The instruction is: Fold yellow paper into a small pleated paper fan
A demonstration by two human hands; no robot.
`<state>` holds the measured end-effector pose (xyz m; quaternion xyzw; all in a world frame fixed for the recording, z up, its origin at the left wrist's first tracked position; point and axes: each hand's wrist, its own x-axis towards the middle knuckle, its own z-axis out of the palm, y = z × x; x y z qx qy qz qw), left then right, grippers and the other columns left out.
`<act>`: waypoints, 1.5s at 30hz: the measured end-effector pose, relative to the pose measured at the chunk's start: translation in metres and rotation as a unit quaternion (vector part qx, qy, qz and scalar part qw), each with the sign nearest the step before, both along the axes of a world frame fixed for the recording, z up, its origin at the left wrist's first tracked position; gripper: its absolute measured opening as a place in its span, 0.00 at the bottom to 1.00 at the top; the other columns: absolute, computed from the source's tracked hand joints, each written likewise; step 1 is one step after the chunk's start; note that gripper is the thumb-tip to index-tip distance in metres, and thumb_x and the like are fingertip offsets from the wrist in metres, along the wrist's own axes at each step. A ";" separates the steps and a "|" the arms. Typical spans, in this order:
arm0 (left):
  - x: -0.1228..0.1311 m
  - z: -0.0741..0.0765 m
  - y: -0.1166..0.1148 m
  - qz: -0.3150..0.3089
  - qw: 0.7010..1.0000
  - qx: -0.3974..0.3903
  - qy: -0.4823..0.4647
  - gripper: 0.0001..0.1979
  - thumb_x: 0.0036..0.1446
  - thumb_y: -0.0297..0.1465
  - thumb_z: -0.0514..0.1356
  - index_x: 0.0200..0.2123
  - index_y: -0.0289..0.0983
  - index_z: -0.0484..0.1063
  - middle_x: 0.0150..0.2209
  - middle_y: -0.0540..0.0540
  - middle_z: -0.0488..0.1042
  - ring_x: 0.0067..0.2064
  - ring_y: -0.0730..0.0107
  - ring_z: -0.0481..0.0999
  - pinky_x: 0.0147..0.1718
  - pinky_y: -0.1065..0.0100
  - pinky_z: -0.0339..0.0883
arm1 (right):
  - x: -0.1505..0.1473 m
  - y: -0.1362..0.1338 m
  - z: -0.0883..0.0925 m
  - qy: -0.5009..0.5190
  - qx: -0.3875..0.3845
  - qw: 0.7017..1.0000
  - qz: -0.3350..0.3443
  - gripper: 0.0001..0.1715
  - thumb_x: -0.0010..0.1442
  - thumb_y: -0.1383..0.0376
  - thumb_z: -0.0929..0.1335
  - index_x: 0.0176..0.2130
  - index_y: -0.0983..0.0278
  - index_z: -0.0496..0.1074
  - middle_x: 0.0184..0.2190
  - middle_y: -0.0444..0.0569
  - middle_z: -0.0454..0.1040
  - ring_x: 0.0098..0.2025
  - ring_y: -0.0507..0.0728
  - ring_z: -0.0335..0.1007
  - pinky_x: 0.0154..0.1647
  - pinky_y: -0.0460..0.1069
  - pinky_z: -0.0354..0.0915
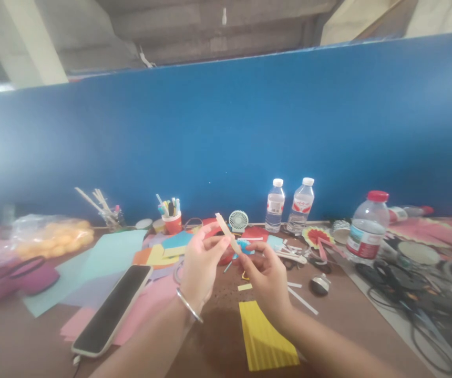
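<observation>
A narrow cream-coloured strip, seemingly paper, slants up to the left between my two hands above the table. My left hand, with a silver bangle at the wrist, pinches it near the middle. At the strip's lower end, the thumb and fingers of my right hand are closed on it. Partly hidden behind the fingers is a bright blue thing that I cannot make out. Below my right hand lies a yellow sheet with parallel creases. A short pale yellow strip rests just beyond it.
A phone lies over coloured paper at left. Behind stand a cup of pens, a small fan and water bottles. To the right are a red-capped bottle, a metallic round object and dark cables.
</observation>
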<state>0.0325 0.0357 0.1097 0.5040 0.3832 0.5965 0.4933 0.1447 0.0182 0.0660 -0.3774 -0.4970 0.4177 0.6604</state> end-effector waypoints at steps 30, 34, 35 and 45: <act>0.000 -0.013 0.005 -0.029 0.998 -0.006 0.063 0.27 0.47 0.35 0.61 0.50 0.36 0.59 0.29 0.43 0.75 0.30 0.64 0.74 0.29 0.66 0.67 | 0.002 0.002 0.000 -0.037 -0.007 0.999 0.014 0.12 0.54 0.59 0.65 0.36 0.61 0.59 0.24 0.46 0.74 0.24 0.52 0.68 0.22 0.45 0.64; 0.000 -0.011 0.003 -0.023 0.997 0.002 0.078 0.26 0.46 0.34 0.61 0.49 0.36 0.59 0.28 0.44 0.76 0.29 0.65 0.75 0.30 0.66 0.67 | 0.003 0.004 0.000 -0.035 -0.008 0.999 0.004 0.11 0.53 0.60 0.65 0.36 0.61 0.59 0.22 0.44 0.72 0.22 0.51 0.66 0.22 0.44 0.62; 0.000 -0.010 0.002 -0.020 0.996 0.005 0.083 0.26 0.46 0.34 0.61 0.49 0.36 0.59 0.27 0.44 0.76 0.30 0.65 0.75 0.31 0.66 0.67 | 0.003 0.005 0.000 -0.034 -0.009 0.999 0.002 0.11 0.53 0.60 0.65 0.36 0.61 0.59 0.21 0.43 0.72 0.22 0.50 0.65 0.21 0.44 0.62; -0.001 -0.001 -0.004 -0.013 0.999 -0.030 0.003 0.26 0.44 0.32 0.63 0.48 0.36 0.61 0.28 0.44 0.76 0.33 0.66 0.75 0.34 0.68 0.67 | 0.011 0.020 -0.005 -0.070 -0.030 0.997 -0.031 0.15 0.50 0.57 0.66 0.36 0.62 0.61 0.17 0.41 0.71 0.19 0.52 0.65 0.20 0.44 0.59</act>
